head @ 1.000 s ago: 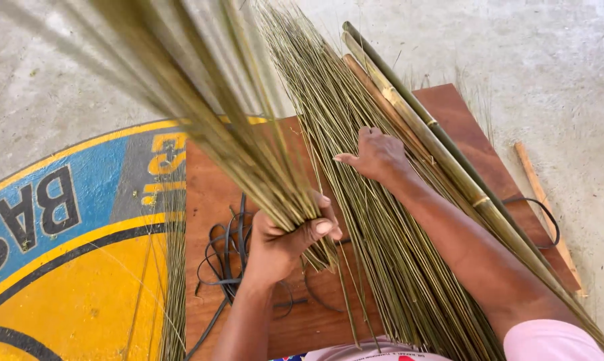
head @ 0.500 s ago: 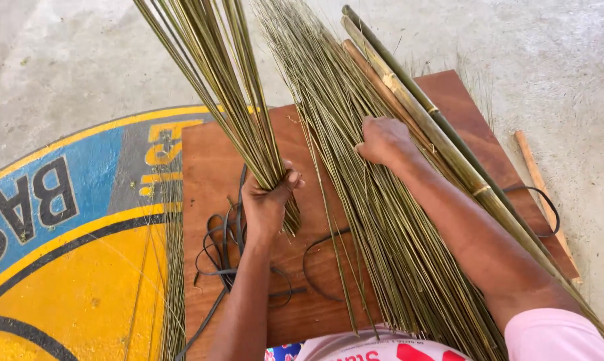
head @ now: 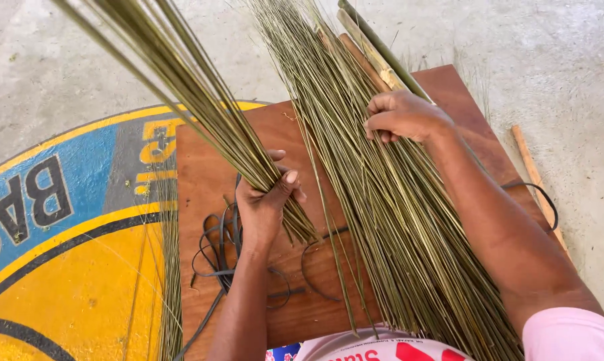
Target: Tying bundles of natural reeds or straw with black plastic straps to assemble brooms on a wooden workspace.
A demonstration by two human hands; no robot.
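Clamped, our left hand (head: 265, 204) grips 1 raised bundle of green sticks (head: 202, 100) near its base; right hand (head: 402, 117), fingers curled, presses the flat pile (head: 395, 220) on the wooden board (head: 208, 160), steadying it

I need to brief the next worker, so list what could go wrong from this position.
1. The left hand grips the bundle of thin green sticks only near its lower end; the long free tops fan out and could slip or spill.
2. The right hand presses on the loose pile of sticks; sharp ends may prick the fingers.
3. The black straps lie coiled by the left wrist and could snag.
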